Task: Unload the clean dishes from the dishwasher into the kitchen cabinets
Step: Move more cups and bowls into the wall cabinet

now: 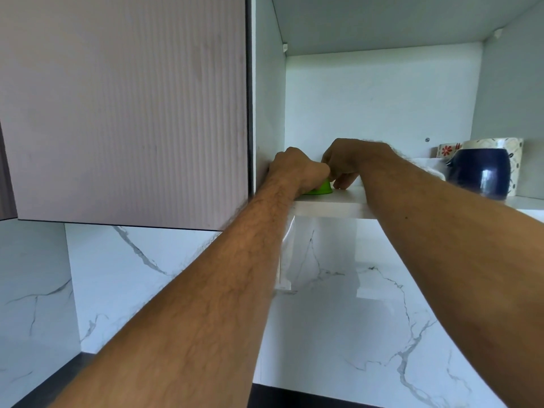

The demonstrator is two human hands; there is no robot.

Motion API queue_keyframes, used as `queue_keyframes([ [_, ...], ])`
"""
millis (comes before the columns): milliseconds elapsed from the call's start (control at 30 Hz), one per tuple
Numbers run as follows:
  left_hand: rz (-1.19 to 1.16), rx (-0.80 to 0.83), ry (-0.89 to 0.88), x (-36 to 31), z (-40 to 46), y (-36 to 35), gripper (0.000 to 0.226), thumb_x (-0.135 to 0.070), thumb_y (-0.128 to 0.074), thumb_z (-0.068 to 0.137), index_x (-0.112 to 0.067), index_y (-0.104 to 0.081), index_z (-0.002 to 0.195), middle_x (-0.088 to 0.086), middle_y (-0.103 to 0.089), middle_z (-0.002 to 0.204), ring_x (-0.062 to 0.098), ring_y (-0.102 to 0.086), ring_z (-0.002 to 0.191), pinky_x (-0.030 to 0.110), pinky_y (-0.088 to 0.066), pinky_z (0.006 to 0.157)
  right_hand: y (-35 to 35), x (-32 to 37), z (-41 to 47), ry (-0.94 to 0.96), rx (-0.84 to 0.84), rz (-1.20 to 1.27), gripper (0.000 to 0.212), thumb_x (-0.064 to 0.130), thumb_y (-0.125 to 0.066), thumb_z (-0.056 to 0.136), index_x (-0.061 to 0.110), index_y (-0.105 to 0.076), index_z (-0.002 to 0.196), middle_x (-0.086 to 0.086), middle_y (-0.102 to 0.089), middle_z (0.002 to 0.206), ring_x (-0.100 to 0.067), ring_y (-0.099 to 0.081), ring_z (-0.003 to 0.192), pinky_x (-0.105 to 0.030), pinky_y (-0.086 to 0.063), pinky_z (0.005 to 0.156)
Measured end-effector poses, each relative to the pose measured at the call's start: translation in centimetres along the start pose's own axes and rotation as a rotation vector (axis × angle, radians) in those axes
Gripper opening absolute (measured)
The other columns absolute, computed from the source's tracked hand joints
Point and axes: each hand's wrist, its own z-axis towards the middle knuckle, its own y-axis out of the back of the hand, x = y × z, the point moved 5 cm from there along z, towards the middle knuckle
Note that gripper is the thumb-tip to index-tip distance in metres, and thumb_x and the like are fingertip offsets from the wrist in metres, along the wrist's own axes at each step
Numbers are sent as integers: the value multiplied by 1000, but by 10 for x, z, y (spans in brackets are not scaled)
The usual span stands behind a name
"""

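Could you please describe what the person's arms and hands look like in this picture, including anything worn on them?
Both forearms are bare and hairy, with no sleeves in view. The left hand and right hand wear no gloves, and no rings, watch or bracelets show.

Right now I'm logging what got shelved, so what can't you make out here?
Head view only:
- green item: mostly hidden under the left hand; shape unclear.
- right hand: fingertips curl behind the left hand; contact unclear.
- patterned cups: largely blocked by the dark blue mug.
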Motion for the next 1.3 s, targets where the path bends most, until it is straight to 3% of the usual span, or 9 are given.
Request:
queue_keyframes([
  [233, 10, 15, 11, -1, -1, 0, 33, -16, -68, 85, -12, -40, 102, -3, -39, 79, 18, -45, 88, 28, -42, 69, -7, -15, 21, -89, 87, -226, 16, 21, -76, 79, 7, -72, 85, -12, -76, 89, -29, -74, 84, -49, -56, 89],
  [333, 9, 13, -10, -1, 0, 1, 41, -15, -71, 85, -9, -49, 119, 1, -47, 94, 17, -44, 93, 23, -40, 60, -5, -11, 10, -94, 72, -200, 12, 16, -72, 84, 6, -67, 82, -14, -74, 90, -32, -72, 87, -50, -56, 90],
  [433, -16, 1, -14, -2, -1, 0, 57, -19, -69, 86, -6, -44, 135, 6, -49, 115, 17, -42, 95, 28, -41, 73, -3, -10, 6, -112, 44, -161, 16, 15, -70, 88, 1, -70, 80, -15, -75, 85, -32, -75, 82, -48, -58, 87],
  [767, -219, -289, 19, -1, -2, 15, 22, -14, -33, 98, -10, -53, 104, -2, -49, 85, 16, -45, 78, 25, -32, 60, 8, -14, -25, -141, 40, 34, 29, 7, -43, 98, -2, -70, 91, -17, -74, 89, -31, -72, 75, -44, -57, 91],
  [867, -170, -295, 15, 1, -2, 14, 26, -15, -36, 98, -7, -57, 110, 6, -55, 104, 20, -48, 87, 24, -34, 69, 7, -18, -32, -79, 75, 11, 19, 10, -58, 85, -1, -72, 87, -13, -76, 86, -26, -72, 76, -42, -56, 90],
  [967, -141, -292, 22, 0, -5, 13, 32, -15, -38, 99, -7, -55, 125, 11, -56, 124, 19, -44, 93, 23, -34, 77, 9, -17, -53, -4, 100, -47, 6, 16, -62, 67, 11, -59, 65, -7, -63, 72, -21, -55, 65, -32, -49, 70],
  [1100, -122, -308, 31, 1, -4, 13, 35, -12, -39, 98, -8, -53, 130, 11, -53, 134, 21, -47, 102, 22, -33, 80, 4, -16, -75, 22, 162, 117, 35, 47, -75, 75, 15, -68, 89, -1, -67, 93, -18, -61, 83, -31, -50, 81],
  [1167, -114, -320, 39, 2, -3, 13, 36, -11, -39, 99, -8, -51, 132, 11, -52, 136, 25, -51, 114, 23, -33, 81, 1, -14, -78, 28, 117, 22, 58, 65, -75, 70, 13, -65, 95, -1, -65, 91, -19, -62, 85, -33, -48, 72],
  [1300, -107, -330, 33, 4, 0, 12, 39, -10, -39, 98, -8, -50, 135, 12, -51, 138, 26, -50, 115, 25, -37, 87, -3, -12, -78, 67, 35, -66, 55, 64, -76, 70, 14, -58, 84, -1, -60, 81, -16, -56, 71, -29, -38, 58],
])
